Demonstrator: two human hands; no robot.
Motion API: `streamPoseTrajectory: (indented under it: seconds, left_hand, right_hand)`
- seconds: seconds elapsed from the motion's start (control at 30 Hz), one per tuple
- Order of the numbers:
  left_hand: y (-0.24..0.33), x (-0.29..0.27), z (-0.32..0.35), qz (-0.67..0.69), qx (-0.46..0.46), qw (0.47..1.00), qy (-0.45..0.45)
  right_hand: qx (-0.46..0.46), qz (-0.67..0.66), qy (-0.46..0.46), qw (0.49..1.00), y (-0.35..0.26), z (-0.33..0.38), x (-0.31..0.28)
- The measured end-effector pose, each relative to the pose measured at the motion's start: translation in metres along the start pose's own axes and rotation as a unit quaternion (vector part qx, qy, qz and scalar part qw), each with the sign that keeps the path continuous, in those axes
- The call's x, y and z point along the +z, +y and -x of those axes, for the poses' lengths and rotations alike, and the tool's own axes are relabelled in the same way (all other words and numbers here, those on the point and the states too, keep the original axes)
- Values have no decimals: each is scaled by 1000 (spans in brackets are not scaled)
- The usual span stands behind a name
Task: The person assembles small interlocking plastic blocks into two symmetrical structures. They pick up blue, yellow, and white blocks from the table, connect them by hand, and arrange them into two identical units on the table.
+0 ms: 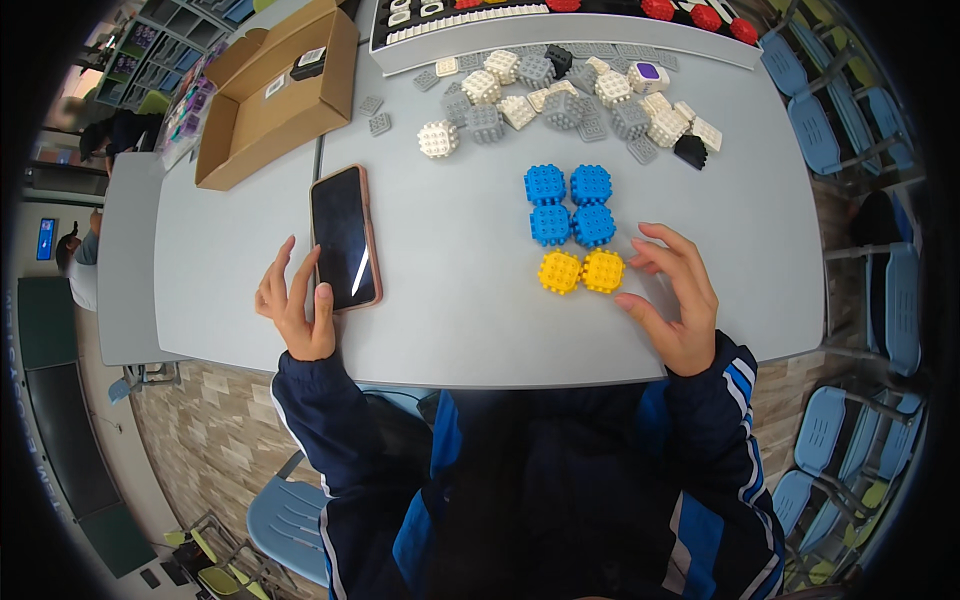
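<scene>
Several blue studded cubes point(570, 205) sit in a square block in the middle of the grey table point(460, 330), with two yellow studded cubes point(581, 271) in a row just below them. My right hand point(673, 300) rests on the table right beside the yellow cubes, fingers spread and holding nothing. My left hand point(294, 303) lies at the left edge of a dark phone point(343, 238) in a pink case, its fingers touching the phone's side, not gripping it.
A heap of grey, white and black studded cubes and plates point(560, 100) lies at the back. An open cardboard box point(275, 95) stands back left. A tray with red parts point(560, 25) lies at the far edge. Blue chairs point(850, 130) line the right.
</scene>
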State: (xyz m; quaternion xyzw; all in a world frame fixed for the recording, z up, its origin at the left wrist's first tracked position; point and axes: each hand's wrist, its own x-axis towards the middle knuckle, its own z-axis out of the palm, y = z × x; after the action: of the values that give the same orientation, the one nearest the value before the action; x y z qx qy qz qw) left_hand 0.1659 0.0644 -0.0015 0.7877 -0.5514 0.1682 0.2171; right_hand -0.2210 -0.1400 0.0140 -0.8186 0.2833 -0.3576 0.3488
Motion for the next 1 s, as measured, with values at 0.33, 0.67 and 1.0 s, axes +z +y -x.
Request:
streamPoseTrajectory:
  seconds: [0.33, 0.67, 1.0]
  left_hand:
    - [-21, 6, -60, 162, 63, 973, -150]
    - [-19, 23, -108, 107, 258, 934, -223]
    - [-22, 8, -134, 12, 434, 875, -214]
  right_hand:
    - [4, -14, -19, 1000, 3, -1, 0]
    - [22, -26, -19, 999, 3, 0, -1]
    - [20, -40, -34, 998, -1, -2, -3]
